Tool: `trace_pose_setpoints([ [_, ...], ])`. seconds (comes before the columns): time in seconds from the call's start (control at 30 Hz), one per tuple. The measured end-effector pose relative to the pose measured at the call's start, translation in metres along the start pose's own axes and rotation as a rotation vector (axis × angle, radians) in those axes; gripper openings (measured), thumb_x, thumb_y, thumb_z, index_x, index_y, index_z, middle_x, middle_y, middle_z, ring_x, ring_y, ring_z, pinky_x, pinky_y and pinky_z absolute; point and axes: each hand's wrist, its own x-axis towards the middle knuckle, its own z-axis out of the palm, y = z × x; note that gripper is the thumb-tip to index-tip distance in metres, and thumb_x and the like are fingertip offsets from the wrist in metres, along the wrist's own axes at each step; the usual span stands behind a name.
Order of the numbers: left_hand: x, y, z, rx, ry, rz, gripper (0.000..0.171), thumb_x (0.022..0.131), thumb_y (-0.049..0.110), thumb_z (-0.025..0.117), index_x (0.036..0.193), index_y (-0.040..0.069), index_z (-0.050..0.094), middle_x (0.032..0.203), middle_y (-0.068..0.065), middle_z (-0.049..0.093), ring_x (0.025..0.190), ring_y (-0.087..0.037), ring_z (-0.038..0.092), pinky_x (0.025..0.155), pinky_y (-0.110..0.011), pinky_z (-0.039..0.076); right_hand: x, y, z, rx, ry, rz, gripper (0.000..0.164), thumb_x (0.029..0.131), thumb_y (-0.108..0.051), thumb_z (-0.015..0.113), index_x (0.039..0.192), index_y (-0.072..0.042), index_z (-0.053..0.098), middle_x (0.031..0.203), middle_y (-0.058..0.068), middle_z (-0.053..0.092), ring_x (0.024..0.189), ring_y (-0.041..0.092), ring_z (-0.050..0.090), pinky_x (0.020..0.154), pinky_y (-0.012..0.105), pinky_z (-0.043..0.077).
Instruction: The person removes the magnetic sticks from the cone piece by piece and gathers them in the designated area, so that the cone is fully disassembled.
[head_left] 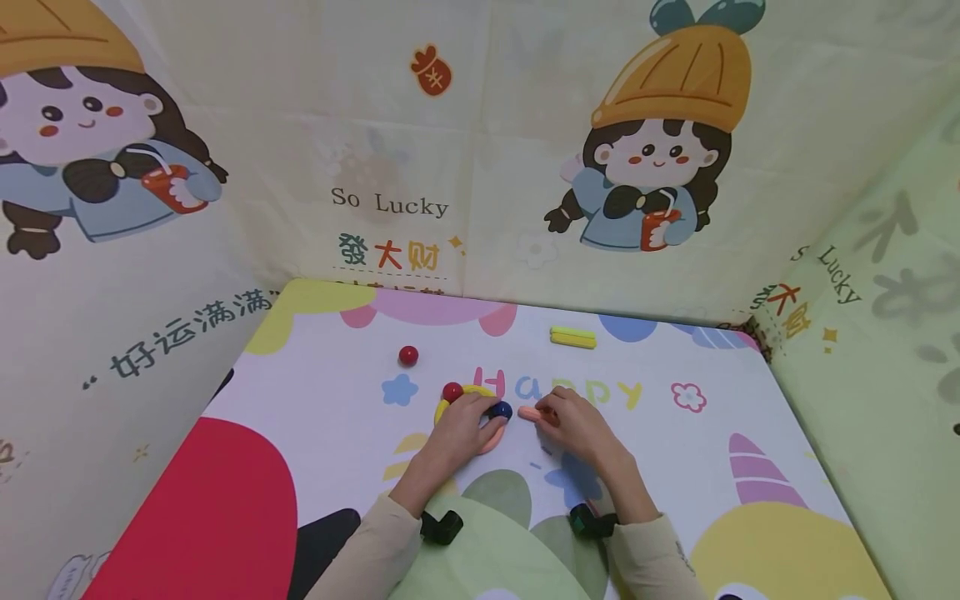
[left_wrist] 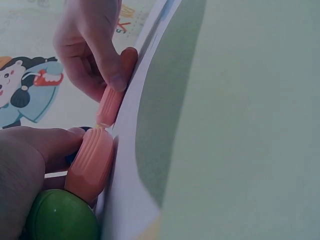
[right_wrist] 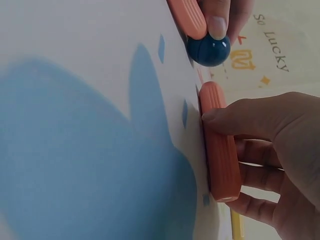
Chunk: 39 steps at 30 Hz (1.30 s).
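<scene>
My left hand [head_left: 456, 427] bends over a ring of curved pieces and balls, its thumb and fingers gripping the dark blue ball [right_wrist: 209, 51]. A curved salmon-pink rod [left_wrist: 92, 162] meets that ball. Beside the left hand, a green ball [left_wrist: 62, 217] shows at the rod's other end. Yellow curved rods [head_left: 478, 389] and a red ball [head_left: 452, 392] form the ring's far side, partly hidden by the hand. My right hand [head_left: 577, 423] pinches a straight salmon-pink rod [right_wrist: 220, 145] between thumb and fingers. This rod's tip points at the blue ball, with a small gap between.
A loose red ball [head_left: 408, 356] lies beyond the ring to the left. Two yellow rods [head_left: 573, 337] lie side by side farther back. The printed mat [head_left: 675, 458] covers the table, and a patterned cloth [head_left: 495, 167] hangs behind and at the sides.
</scene>
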Motion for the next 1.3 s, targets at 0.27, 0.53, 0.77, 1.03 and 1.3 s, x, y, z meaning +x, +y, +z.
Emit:
trace_pose_setpoints([
  [0.27, 0.000, -0.001, 0.001, -0.006, -0.007, -0.008, 0.041, 0.095, 0.033, 0.068, 0.127, 0.006, 0.068, 0.123, -0.008, 0.069, 0.116, -0.023, 0.063, 0.100, -0.036, 0.054, 0.006, 0.007, -0.007, -0.001, 0.009, -0.006, 0.023, 0.088, -0.027, 0.078, 0.104, -0.010, 0.076, 0.087, -0.002, 0.059, 0.078, 0.011, 0.050, 0.074, 0.030, 0.050],
  [0.53, -0.001, -0.001, 0.001, 0.004, -0.002, 0.002, 0.041, 0.095, 0.032, 0.068, 0.127, 0.006, 0.068, 0.124, -0.009, 0.070, 0.116, -0.024, 0.063, 0.100, -0.037, 0.054, 0.026, 0.023, -0.020, -0.046, 0.057, -0.022, 0.020, 0.088, -0.018, 0.077, 0.105, -0.007, 0.077, 0.096, 0.006, 0.068, 0.087, 0.021, 0.061, 0.085, 0.040, 0.056],
  [0.77, -0.002, 0.001, 0.000, -0.010, -0.021, -0.024, 0.043, 0.095, 0.035, 0.067, 0.129, 0.007, 0.067, 0.126, -0.008, 0.069, 0.118, -0.024, 0.062, 0.102, -0.037, 0.053, 0.043, 0.041, -0.025, -0.079, 0.064, -0.012, 0.023, 0.089, -0.018, 0.077, 0.108, -0.007, 0.075, 0.100, 0.008, 0.070, 0.090, 0.023, 0.060, 0.087, 0.041, 0.055],
  [1.03, -0.002, 0.000, 0.001, 0.000, -0.013, -0.018, 0.042, 0.096, 0.034, 0.067, 0.128, 0.007, 0.067, 0.126, -0.008, 0.069, 0.118, -0.023, 0.063, 0.102, -0.036, 0.053, 0.059, 0.059, -0.025, -0.105, 0.065, 0.033, 0.024, 0.090, -0.019, 0.075, 0.111, -0.008, 0.074, 0.105, 0.009, 0.071, 0.097, 0.027, 0.060, 0.095, 0.045, 0.053],
  [1.3, -0.001, 0.000, 0.000, -0.002, -0.023, -0.035, 0.043, 0.096, 0.035, 0.067, 0.130, 0.009, 0.067, 0.127, -0.008, 0.068, 0.120, -0.023, 0.062, 0.102, -0.036, 0.053, 0.069, 0.066, -0.024, -0.140, 0.072, 0.049, 0.023, 0.091, -0.020, 0.074, 0.111, -0.007, 0.074, 0.110, 0.014, 0.070, 0.104, 0.033, 0.061, 0.099, 0.051, 0.050],
])
